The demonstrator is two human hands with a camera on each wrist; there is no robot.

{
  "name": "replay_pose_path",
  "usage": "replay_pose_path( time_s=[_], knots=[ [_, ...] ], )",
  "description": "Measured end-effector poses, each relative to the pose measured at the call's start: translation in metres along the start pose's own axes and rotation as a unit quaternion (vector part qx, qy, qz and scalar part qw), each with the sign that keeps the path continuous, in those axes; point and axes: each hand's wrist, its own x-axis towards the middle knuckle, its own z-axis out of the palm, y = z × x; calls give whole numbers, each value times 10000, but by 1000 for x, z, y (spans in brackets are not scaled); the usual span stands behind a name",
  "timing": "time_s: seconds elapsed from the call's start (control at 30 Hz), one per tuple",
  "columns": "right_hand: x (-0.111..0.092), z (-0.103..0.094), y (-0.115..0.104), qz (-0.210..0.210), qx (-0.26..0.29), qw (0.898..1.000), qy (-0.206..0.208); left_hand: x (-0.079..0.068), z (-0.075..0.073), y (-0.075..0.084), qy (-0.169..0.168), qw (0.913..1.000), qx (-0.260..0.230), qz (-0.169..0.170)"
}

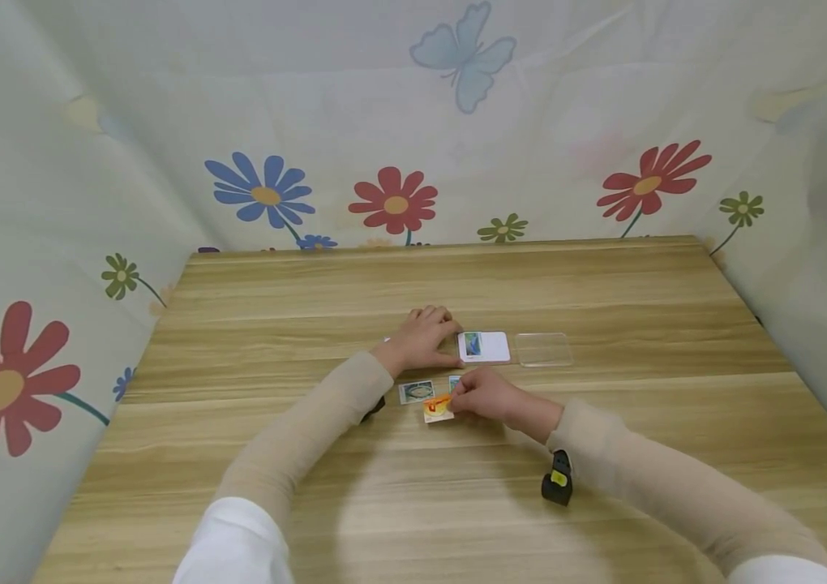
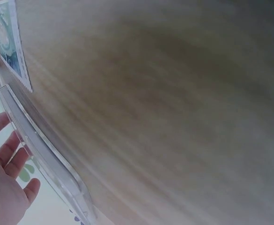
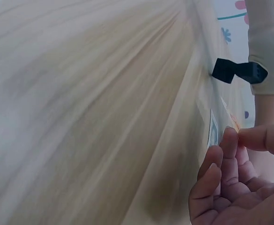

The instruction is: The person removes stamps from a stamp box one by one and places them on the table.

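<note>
My right hand (image 1: 490, 396) pinches an orange and yellow stamp (image 1: 438, 409) between thumb and fingertip, just above the table. In the right wrist view, only a sliver of that stamp shows past the fingers (image 3: 229, 140). A green stamp with a perforated edge (image 1: 416, 392) lies flat beside it, and another bluish one (image 1: 455, 383) is partly covered by the right hand. My left hand (image 1: 424, 339) lies with relaxed fingers over a clear plastic case (image 2: 48, 154), its thumb near a white card (image 1: 495, 346) that bears a blue-green stamp (image 1: 473, 345).
A clear, shallow plastic lid or tray (image 1: 543, 349) lies to the right of the white card. The wooden table (image 1: 457, 284) backs onto a flowered cloth (image 1: 340, 105). A black wrist camera (image 1: 557, 480) hangs below the right sleeve, close to the tabletop.
</note>
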Motion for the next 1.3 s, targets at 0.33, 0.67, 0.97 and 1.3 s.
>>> replay_pose_path(
  time_s=[0.33, 0.67, 0.97, 1.3],
  knots=[
    [7, 17, -3, 266, 32, 9996, 32, 1, 2, 1, 18, 10000, -3, -2],
    [7, 27, -8, 219, -485, 9984, 185, 0, 1, 0, 37, 10000, -56, -27],
    [3, 29, -11, 34, -818, 9966, 122, -3, 2, 1, 66, 9998, -85, -150],
    [2, 21, -12, 72, -803, 9966, -152, 1, 3, 0, 58, 9999, -44, -97]
  ],
)
